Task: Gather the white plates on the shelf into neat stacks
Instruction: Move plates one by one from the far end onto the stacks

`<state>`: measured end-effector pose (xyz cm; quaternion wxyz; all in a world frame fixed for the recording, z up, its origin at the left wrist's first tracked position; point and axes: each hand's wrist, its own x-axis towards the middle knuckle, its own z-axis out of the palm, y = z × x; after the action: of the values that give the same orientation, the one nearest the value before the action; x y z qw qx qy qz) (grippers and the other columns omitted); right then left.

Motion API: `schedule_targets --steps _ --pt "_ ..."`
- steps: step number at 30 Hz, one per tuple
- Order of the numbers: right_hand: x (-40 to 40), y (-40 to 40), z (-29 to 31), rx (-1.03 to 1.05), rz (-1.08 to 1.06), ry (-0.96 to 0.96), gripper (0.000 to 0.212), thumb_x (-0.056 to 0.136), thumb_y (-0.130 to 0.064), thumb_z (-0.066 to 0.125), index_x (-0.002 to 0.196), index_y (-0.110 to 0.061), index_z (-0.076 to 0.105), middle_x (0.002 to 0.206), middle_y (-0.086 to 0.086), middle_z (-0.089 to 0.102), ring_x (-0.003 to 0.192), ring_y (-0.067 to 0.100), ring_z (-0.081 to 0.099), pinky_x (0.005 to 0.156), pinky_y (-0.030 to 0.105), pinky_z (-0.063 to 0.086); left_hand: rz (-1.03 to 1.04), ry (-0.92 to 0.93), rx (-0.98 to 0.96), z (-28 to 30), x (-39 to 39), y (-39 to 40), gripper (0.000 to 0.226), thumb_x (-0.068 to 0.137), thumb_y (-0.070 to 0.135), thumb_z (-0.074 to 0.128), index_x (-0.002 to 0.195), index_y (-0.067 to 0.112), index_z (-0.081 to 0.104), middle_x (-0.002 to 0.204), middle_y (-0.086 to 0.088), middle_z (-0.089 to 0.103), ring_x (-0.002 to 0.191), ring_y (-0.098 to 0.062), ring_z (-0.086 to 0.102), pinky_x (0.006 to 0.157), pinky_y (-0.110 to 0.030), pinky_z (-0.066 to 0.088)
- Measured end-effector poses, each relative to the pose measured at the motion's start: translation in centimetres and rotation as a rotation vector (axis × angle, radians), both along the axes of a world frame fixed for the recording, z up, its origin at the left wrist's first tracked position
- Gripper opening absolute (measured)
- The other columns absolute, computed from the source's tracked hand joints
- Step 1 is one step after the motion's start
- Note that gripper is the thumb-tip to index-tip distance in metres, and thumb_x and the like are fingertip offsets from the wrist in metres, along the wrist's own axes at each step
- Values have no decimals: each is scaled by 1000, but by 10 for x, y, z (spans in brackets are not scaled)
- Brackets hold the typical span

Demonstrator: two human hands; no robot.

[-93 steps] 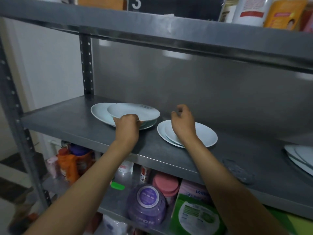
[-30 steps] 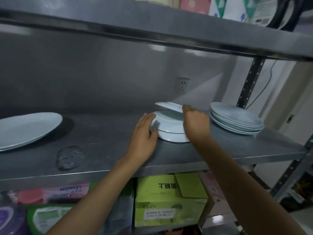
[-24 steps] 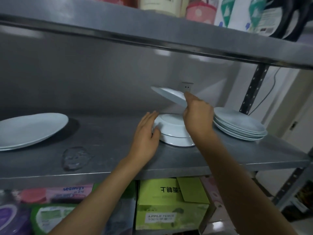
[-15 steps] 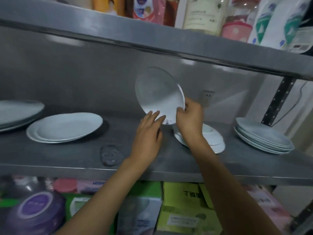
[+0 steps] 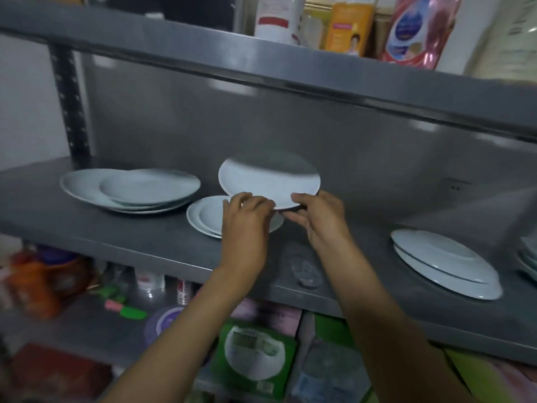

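A grey metal rack [image 5: 151,237] stood against a white wall [image 5: 26,106]. Its steel back panel [image 5: 334,146] caught blurred light. Bottles [image 5: 348,24] crowded the top tier.

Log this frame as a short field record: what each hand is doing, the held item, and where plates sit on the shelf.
left hand: grips near rim of held plate
right hand: grips same rim
held plate: white, tilted, above small stack
small stack: under the hands
left pile: untidy, overlapping plates
right pile: plates, offset
shelf: grey metal
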<state>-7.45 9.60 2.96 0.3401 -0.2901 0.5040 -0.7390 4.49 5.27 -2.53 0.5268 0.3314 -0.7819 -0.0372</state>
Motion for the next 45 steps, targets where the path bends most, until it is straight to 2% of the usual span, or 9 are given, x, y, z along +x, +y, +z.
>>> schedule_targets --steps 6,12,16,22,28,33,39,42,45 --pt "38 -15 -11 138 5 193 18 85 -9 71 93 3 60 93 20 70 67 24 73 54 28 59 -71 24 37 -10 46 -27 19 84 15 55 72 6 68 71 -5 67 74 -26 57 68 -40 47" --pt "36 -22 -26 381 -240 556 41 91 -29 60 67 4 60 52 12 61 29 16 45 38 24 41 -132 -21 32 -16 66 -47 16 81 16 59 74 7 70 71 -5 68 74 -26 59 71 -34 40" --pt "22 -24 -33 392 -407 717 46 84 -33 54 69 10 58 51 18 51 45 18 44 52 37 50 -145 -94 81 -27 74 -60 16 79 14 58 71 6 68 69 -7 67 73 -28 58 69 -34 39" --pt "24 -22 -36 356 -416 678 25 74 -17 48 70 6 56 70 28 62 51 18 42 51 34 44 -209 -113 132 -42 78 -67 10 78 11 60 75 8 69 71 -6 66 75 -26 61 69 -38 50" --pt "21 -23 -40 323 -428 646 28 72 -16 46 80 8 56 82 30 63 56 15 40 55 28 37 -158 -98 215 -42 79 -68 8 79 2 68 86 1 72 84 -13 73 113 -37 57 96 -30 36" --pt "19 -22 -44 308 -397 606 21 73 -11 47 78 6 59 76 28 65 54 17 44 56 29 40 -106 -189 364 -38 84 -71 36 74 23 42 83 -1 68 87 -14 70 127 -36 44 104 -39 27" --pt "9 -16 -56 265 -380 616 16 85 -15 49 89 -16 65 68 1 67 54 11 60 61 28 49 -55 -234 150 -30 73 -57 32 87 10 48 114 -1 62 128 -15 59 135 -33 37 115 -49 15" --pt "-2 0 -59 306 -412 757 22 84 -18 50 99 -20 65 85 0 70 77 17 66 72 30 52 -121 -268 44 -26 52 -43 41 86 14 40 119 0 59 134 -16 55 135 -33 36 116 -47 15" --pt "-17 24 -60 339 -469 885 26 88 -13 49 109 -15 64 91 -3 65 78 14 60 70 23 43 -209 -296 -28 -23 21 -25 49 80 15 37 123 1 57 134 -14 55 135 -33 37 115 -43 16"
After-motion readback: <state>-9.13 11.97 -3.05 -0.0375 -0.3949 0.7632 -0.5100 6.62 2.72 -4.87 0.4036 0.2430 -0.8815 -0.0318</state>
